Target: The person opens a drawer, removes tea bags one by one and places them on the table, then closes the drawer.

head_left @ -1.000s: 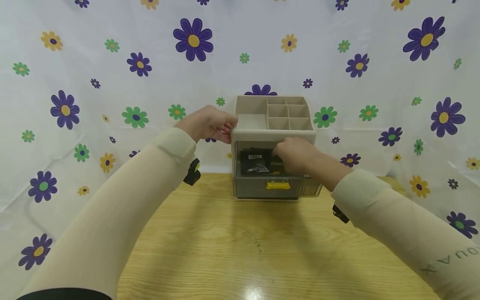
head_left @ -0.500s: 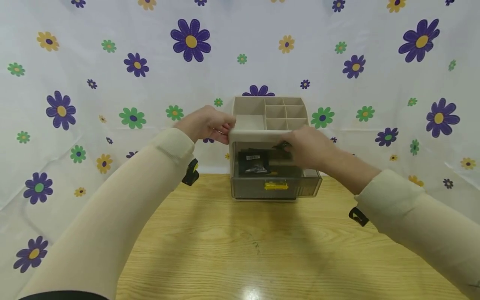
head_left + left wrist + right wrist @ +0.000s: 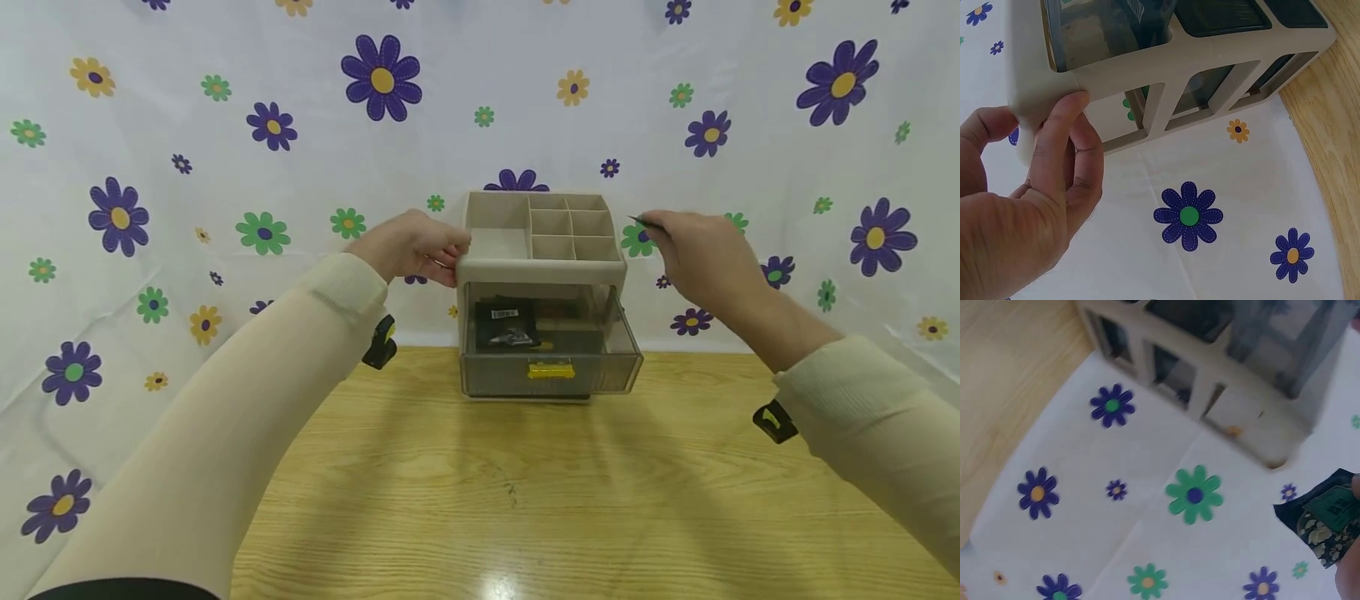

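Observation:
A beige desktop drawer organizer [image 3: 543, 271] stands at the back of the table. My left hand [image 3: 420, 247] grips its upper left edge, thumb on the rim and fingers against the side frame in the left wrist view. Its smoky see-through top drawer [image 3: 491, 375] is pulled out, with a yellow handle [image 3: 551, 370] on the front. In the drawer lies a black packet [image 3: 506, 323] with a white barcode label. Right of the organizer, my raised right hand [image 3: 708, 258] pinches a small dark green packet [image 3: 1329, 515] printed with pale flowers, whose near end the fingers hide.
The organizer's top has one large compartment [image 3: 498, 242] and several small ones [image 3: 551, 222]. A white cloth with flower prints [image 3: 300, 183] hangs right behind. The wooden table [image 3: 487, 475] stretches out in front.
My right hand has come up out of the drawer and moved right, carrying the small dark green packet. The left hand keeps its grip on the organizer.

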{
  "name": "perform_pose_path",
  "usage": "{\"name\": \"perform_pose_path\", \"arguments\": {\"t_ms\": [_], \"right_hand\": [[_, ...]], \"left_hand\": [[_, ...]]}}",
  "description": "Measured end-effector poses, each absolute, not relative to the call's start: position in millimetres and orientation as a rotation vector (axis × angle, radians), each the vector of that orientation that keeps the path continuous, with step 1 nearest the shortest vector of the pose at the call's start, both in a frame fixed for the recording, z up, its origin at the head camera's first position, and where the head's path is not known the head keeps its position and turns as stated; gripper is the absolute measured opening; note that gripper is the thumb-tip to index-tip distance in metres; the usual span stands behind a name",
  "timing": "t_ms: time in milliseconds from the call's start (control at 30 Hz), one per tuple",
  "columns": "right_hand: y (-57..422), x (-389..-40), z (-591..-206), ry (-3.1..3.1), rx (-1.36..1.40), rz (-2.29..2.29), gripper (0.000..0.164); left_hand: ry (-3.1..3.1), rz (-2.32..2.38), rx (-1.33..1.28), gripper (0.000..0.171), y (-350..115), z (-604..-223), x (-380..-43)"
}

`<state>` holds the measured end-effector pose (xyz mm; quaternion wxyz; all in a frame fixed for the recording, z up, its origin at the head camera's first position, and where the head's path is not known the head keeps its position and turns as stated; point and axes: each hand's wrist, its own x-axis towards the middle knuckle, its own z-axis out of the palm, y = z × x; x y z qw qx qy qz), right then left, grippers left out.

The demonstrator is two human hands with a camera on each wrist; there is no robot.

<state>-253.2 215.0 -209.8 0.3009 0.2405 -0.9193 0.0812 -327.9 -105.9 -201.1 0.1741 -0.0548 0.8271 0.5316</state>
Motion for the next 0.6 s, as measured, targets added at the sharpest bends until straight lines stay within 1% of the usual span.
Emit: {"name": "perform_pose_path", "arguments": {"t_ms": [133, 267, 600], "right_hand": [[230.6, -262.1, -222.1, -2.601, 0.558, 0.112, 0.029], [243.6, -274.1, -243.3, -2.783, 0.526, 0.065, 0.028], [266.8, -297.4, -335.2, -2.989, 0.569, 0.127, 0.021]], "left_hand": [[2.340, 1.514, -0.156, 0.035, -106.0, -201.6, -328.2], [2.343, 1.516, -0.156, 0.035, -106.7, -202.2, -328.4], [2.388, 1.487, -0.101, 0.032, -104.2, -200.9, -325.5]]}}
